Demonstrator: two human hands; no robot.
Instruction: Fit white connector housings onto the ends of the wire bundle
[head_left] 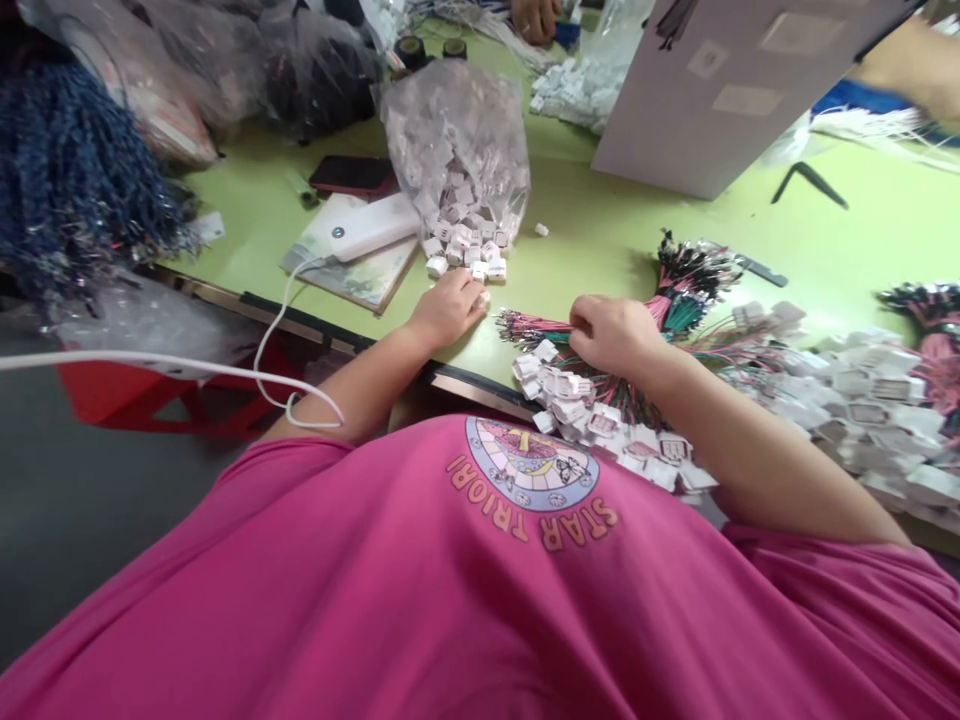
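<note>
My left hand [444, 311] rests at the table's front edge, its fingers closed on a small white plastic connector housing [483, 299]. Just beyond it, more white housings [466, 245] spill from the mouth of a clear plastic bag [457, 120]. To the right, the fingers of my right hand [616, 335] are curled in a pinch at a bundle of thin pink wires [541, 327] with metal terminals at their left ends. Below that hand lies a heap of white connectors [570, 395] fixed to wires. Its palm and fingertips are partly hidden.
A white power bank [375, 228] with a cable sits on a booklet [360, 290] beside a phone [352, 174]. Blue wire bundles [75, 170] hang at left. More wired connectors [862, 400] lie at right. A grey box [697, 90] stands behind; another person's hand [536, 18] shows beyond.
</note>
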